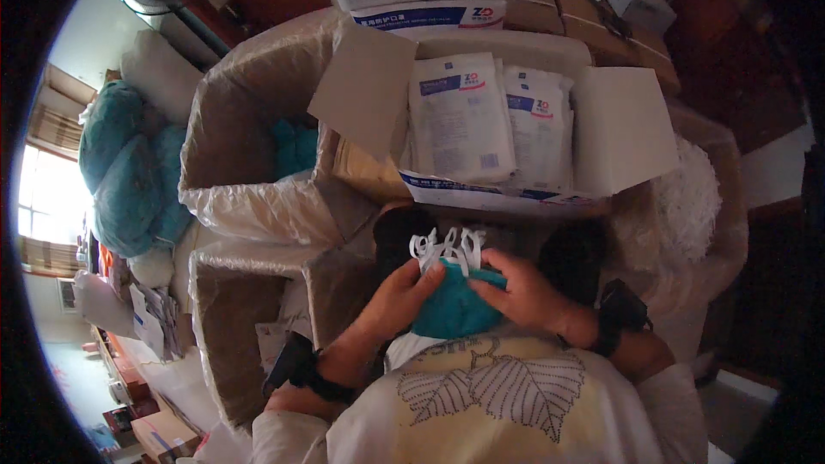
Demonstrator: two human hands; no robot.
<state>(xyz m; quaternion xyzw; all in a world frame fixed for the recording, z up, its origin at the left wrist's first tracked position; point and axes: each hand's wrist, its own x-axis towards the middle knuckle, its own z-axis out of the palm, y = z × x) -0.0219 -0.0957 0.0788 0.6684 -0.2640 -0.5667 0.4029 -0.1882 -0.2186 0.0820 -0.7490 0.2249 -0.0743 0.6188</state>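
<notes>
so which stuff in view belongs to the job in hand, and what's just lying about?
Job:
teal fabric with white loops, in left hand and right hand
likely, open white box of packets
likely, lined carton with teal pieces

Apparently lying about:
brown cartons behind
teal bundles, far left

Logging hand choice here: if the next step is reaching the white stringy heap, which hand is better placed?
Probably the right hand: the white stringy heap lies on its side. The left hand is farther away.
</notes>
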